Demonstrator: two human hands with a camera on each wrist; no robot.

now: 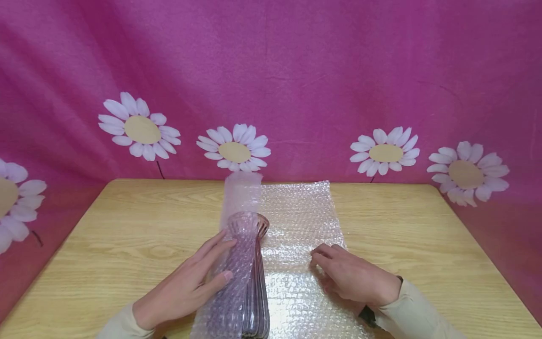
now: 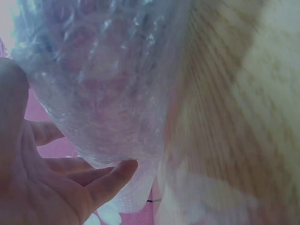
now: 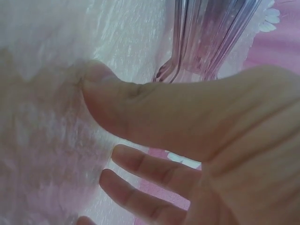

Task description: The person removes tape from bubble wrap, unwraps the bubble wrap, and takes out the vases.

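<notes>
A ribbed, purplish glass vase point(image 1: 260, 301) lies on its side on a sheet of bubble wrap point(image 1: 298, 207), its flared mouth toward the far edge. One side of the sheet folds over the vase's left part, leaving the right side bare. My left hand point(image 1: 186, 287) rests against this fold with fingers extended; in the left wrist view its fingertips touch the wrapped surface. To the right, my right hand point(image 1: 355, 273) is on the flat part of the sheet. Its thumb point(image 3: 101, 84) touches the plastic in the right wrist view, with the other fingers spread apart from it.
Everything lies on a light wood-grain table point(image 1: 139, 226). A magenta cloth point(image 1: 296, 70) printed with white daisies hangs behind and around it. The wrap's far end reaches the table's back edge, with the folded strip rising slightly past it.
</notes>
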